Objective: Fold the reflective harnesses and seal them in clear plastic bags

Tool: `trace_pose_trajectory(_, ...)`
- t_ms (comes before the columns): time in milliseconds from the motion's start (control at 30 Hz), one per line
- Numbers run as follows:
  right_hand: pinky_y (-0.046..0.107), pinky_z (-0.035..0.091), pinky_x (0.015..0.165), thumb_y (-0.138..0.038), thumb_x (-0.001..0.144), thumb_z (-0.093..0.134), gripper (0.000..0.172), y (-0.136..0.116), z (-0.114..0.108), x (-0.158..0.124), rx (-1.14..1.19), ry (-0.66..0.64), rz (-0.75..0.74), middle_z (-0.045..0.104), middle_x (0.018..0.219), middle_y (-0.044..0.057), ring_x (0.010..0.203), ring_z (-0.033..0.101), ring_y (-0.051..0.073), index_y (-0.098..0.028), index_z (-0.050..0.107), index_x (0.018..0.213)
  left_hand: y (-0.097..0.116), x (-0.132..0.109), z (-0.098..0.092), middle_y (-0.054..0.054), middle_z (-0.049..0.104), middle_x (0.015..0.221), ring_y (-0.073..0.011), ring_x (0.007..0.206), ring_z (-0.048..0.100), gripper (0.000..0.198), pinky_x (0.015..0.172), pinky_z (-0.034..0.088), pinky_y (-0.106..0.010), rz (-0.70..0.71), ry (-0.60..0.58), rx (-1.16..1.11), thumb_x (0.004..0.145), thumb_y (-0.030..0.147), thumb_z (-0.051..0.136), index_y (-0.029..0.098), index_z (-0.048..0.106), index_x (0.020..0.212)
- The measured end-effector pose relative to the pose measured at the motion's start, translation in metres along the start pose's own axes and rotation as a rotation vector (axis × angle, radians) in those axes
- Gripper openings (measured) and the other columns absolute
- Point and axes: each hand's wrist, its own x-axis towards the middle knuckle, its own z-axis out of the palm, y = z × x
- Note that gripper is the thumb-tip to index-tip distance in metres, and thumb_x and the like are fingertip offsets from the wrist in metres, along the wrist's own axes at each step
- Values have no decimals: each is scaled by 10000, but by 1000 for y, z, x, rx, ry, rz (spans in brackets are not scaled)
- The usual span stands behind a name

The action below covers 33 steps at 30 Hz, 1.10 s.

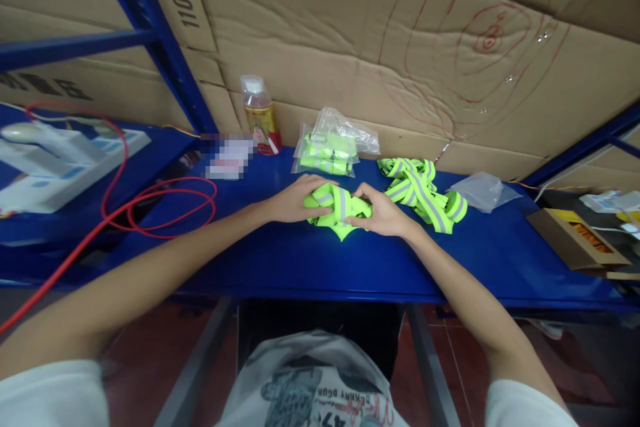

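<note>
Hands: my left hand [295,199] & right hand [383,212] both pinching folded hi-vis strap [336,207] on blue table [300,260]; loose straps [423,192] just right.

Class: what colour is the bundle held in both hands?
Neon yellow-green fabric bundle with a grey reflective stripe, seen in the head view.

On the bench [300,267], a folded strap bundle [339,208] lies between both hands. A loose strap pile [423,192] lies right of it. Bagged straps [327,150] and a bottle [260,117] stand behind.
</note>
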Motion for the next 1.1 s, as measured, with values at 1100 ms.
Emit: trace_pose_trajectory(1100, 298, 517, 775, -226, 844, 733, 407, -19, -2, -5, -325, -20, -73, 828, 1160, 19, 1064, 787, 288, -277, 722, 1247, -11, 38, -32, -132, 699, 1161, -260, 1072, 621, 301, 1017, 498, -435, -104, 765, 310, 1022, 440, 605, 184, 655, 1172)
